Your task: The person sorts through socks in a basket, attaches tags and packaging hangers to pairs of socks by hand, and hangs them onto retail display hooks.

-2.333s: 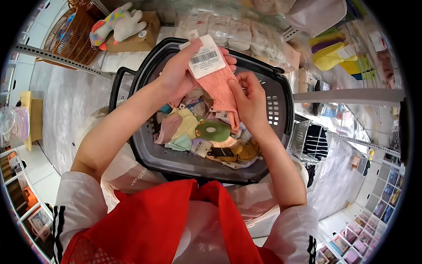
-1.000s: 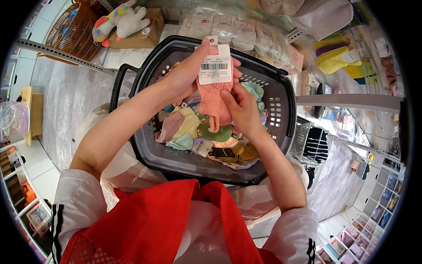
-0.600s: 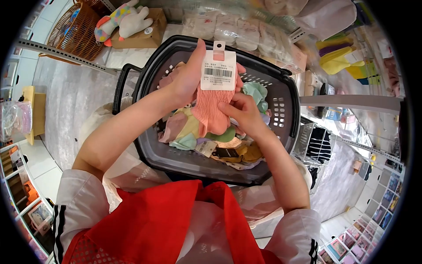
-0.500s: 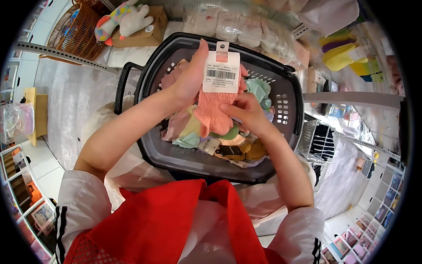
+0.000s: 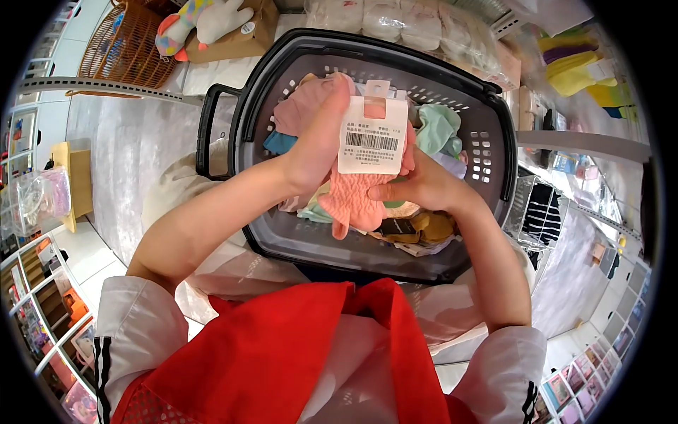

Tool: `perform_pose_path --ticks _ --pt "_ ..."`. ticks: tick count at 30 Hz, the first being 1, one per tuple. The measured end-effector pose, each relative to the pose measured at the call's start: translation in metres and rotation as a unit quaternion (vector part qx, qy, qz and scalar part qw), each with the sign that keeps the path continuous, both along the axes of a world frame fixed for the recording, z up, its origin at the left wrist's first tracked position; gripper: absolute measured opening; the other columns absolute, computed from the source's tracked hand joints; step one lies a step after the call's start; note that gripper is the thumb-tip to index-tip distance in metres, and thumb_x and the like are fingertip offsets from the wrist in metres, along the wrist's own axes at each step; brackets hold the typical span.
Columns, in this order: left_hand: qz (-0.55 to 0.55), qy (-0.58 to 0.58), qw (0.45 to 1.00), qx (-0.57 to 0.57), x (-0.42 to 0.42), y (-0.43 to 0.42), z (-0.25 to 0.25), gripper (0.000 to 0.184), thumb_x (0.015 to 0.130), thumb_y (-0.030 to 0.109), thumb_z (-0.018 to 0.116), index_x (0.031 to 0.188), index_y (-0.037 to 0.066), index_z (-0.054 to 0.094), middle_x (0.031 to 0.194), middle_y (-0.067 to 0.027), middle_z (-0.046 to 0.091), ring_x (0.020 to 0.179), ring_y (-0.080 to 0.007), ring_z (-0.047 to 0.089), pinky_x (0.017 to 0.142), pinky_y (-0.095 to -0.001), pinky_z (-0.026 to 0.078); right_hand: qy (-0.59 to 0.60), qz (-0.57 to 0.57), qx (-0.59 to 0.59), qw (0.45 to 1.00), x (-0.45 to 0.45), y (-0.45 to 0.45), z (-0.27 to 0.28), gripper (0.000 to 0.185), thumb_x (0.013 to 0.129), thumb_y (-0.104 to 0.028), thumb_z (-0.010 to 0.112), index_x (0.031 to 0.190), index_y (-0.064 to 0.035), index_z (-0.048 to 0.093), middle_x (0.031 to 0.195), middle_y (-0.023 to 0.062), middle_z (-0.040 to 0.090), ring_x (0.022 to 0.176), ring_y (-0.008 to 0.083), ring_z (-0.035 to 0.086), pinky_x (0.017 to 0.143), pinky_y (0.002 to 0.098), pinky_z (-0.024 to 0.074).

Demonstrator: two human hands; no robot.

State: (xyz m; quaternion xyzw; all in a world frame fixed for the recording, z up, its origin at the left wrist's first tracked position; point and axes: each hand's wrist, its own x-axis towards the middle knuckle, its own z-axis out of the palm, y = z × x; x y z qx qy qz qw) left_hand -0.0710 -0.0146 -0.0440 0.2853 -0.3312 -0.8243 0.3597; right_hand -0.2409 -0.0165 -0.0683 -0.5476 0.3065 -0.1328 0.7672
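Note:
A pair of coral-pink crinkled socks (image 5: 361, 205) hangs from a white cardboard label (image 5: 373, 155) with a barcode, facing up. My left hand (image 5: 321, 138) is closed around the label's left edge and the socks' top, its thumb pointing up and its other fingers mostly hidden behind. From the right, my right hand (image 5: 427, 180) pinches the socks, thumb on the front and fingers behind them. Beneath both hands is a dark grey plastic basket (image 5: 311, 251), holding a pink garment (image 5: 307, 106), a mint-green item (image 5: 436, 127) and mustard-brown socks (image 5: 434, 227).
Plastic-wrapped packs (image 5: 406, 25) line the shelf beyond the basket. A wicker basket (image 5: 127, 53) and a plush toy (image 5: 219, 25) on a cardboard box stand at the upper left. To the right are a metal shelf edge (image 5: 586, 141) and a wire basket (image 5: 521, 208) with striped fabric.
Both hands have brought the socks and label nearer my body relative to the basket, keeping their hold. The whole view has shifted, so the basket appears farther right and higher.

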Motion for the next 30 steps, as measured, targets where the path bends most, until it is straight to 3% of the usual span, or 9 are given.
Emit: perform_pose_path --ticks 19,22,30 --pt "-0.013 -0.021 0.998 0.05 -0.007 -0.002 -0.011 0.087 0.075 0.074 0.012 0.091 -0.002 0.052 0.077 -0.013 0.056 0.07 -0.0206 0.056 0.065 -0.028 0.046 0.044 -0.014 -0.019 0.999 -0.001 0.002 -0.006 0.039 0.071 -0.008 0.065 0.108 -0.0012 0.052 0.101 0.007 0.058 0.091 0.0135 0.052 0.083 0.0271 0.0411" --pt "-0.014 -0.013 0.999 0.05 -0.008 -0.003 -0.015 0.086 0.076 0.072 0.013 0.092 -0.002 0.053 0.078 -0.0122 0.057 0.071 -0.0202 0.057 0.066 -0.0271 0.047 0.063 0.016 0.017 0.998 -0.003 -0.001 -0.007 0.051 0.072 -0.006 0.067 0.118 -0.0042 0.045 0.112 0.0045 0.053 0.104 0.0137 0.047 0.092 0.0286 0.0343" --pt "-0.024 -0.006 0.999 0.029 -0.008 -0.004 -0.02 0.082 0.08 0.068 0.013 0.096 -0.002 0.053 0.079 -0.0119 0.057 0.072 -0.0195 0.057 0.067 -0.027 0.047 0.053 0.024 0.025 0.998 -0.005 -0.002 -0.009 0.048 0.072 -0.005 0.067 0.116 -0.0048 0.047 0.11 0.0039 0.054 0.101 0.0124 0.049 0.089 0.0274 0.0373"
